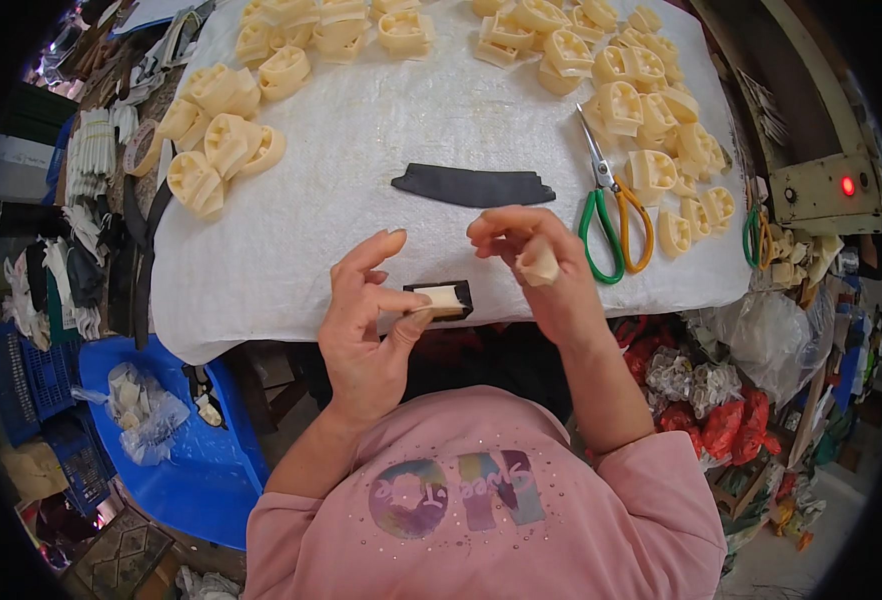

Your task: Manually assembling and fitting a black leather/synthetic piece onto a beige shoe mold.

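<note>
Near the table's front edge, my left hand [366, 315] pinches a small cream block with a black strip wrapped around it [448, 300] between thumb and fingers. My right hand [556, 275] hovers just to the right of the block, its fingers bent and apart, with nothing visible in them. A cream finger cover [539, 263] sits on one of its digits. Beyond both hands a flat black strip [473, 186] lies crosswise on the white table cover [341, 150]. Scissors with green and orange handles [604, 190] rest to the right of the strip.
Many cream moulded pieces [571, 55] are heaped along the table's far side and right; more [226, 150] lie at the left. A blue tub [181, 440] stands below left. A control box with a red light [826, 190] is at the right, above plastic bags [736, 425].
</note>
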A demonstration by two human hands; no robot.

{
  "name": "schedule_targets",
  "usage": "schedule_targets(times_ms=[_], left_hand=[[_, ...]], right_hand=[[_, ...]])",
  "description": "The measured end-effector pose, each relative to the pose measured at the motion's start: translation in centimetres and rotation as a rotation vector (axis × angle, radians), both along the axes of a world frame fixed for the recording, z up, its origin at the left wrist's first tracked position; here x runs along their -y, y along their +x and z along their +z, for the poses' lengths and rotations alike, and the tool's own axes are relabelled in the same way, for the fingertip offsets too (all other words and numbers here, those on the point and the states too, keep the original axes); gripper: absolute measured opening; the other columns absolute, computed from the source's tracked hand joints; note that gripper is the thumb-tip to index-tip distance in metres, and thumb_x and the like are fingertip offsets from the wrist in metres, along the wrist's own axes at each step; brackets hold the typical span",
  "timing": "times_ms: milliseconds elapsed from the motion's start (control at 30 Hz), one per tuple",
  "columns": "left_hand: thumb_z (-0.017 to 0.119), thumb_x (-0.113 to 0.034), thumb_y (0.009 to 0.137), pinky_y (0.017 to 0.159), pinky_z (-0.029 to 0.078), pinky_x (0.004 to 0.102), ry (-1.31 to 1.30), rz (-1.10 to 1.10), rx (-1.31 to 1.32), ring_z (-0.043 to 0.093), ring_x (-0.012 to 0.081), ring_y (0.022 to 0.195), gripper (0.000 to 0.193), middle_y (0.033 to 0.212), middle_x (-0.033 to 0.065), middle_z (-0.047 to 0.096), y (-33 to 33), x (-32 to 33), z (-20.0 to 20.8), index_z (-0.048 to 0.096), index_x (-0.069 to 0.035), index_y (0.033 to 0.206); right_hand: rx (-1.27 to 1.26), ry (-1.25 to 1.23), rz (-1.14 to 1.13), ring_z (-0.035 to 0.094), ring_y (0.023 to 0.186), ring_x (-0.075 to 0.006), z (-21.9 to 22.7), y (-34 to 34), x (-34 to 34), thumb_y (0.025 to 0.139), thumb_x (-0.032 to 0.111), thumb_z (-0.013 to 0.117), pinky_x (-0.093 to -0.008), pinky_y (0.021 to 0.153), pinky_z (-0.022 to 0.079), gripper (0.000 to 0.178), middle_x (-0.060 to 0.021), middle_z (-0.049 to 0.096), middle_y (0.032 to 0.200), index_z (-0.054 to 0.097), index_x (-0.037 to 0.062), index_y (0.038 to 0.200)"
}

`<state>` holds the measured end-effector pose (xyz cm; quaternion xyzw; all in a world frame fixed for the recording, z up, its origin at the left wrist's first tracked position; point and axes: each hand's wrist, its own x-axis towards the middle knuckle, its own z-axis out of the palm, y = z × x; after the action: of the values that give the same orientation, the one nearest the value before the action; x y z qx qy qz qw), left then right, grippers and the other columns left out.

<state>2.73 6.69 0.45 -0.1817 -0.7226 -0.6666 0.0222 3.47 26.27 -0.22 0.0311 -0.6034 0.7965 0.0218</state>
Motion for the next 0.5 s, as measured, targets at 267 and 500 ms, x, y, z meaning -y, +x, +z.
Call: schedule_targets(times_ms=[267, 500], left_hand=[[0.063, -0.026, 0.087, 0.091, 0.039, 0.0408, -0.218, -0.135, -0.512, 0.044, 0.0346, 0.119, 0.021, 0.129, 0.0186, 0.049, -0.2, 0.5, -0.5, 0.065, -0.005, 0.087], [0.041, -0.040, 0.095, 0.092, 0.043, 0.0342, 0.402, -0.493, 0.513, 0.050, 0.0241, 0.113, 0.071, 0.128, 0.0157, 0.045, -0.9, 0.5, -1.7, 0.009, -0.002, 0.146]], right_hand=[[0.042, 0.086, 0.234, 0.057, 0.105, -0.0166, 1.2, 0.5, 0.3, 0.074, 0.006, 0.073, -0.0310, 0.093, 0.044, 0.056, -0.0101, 0.060, 0.115, 0.050, 0.0027, 0.124], [-0.372, 0.497, 0.122, 0.059, 0.096, -0.0288, 1.8, 0.3, 1.1, 0.065, 0.003, 0.075, -0.0343, 0.082, 0.048, 0.061, -0.0119, 0.060, 0.113, 0.052, 0.0048, 0.122]])
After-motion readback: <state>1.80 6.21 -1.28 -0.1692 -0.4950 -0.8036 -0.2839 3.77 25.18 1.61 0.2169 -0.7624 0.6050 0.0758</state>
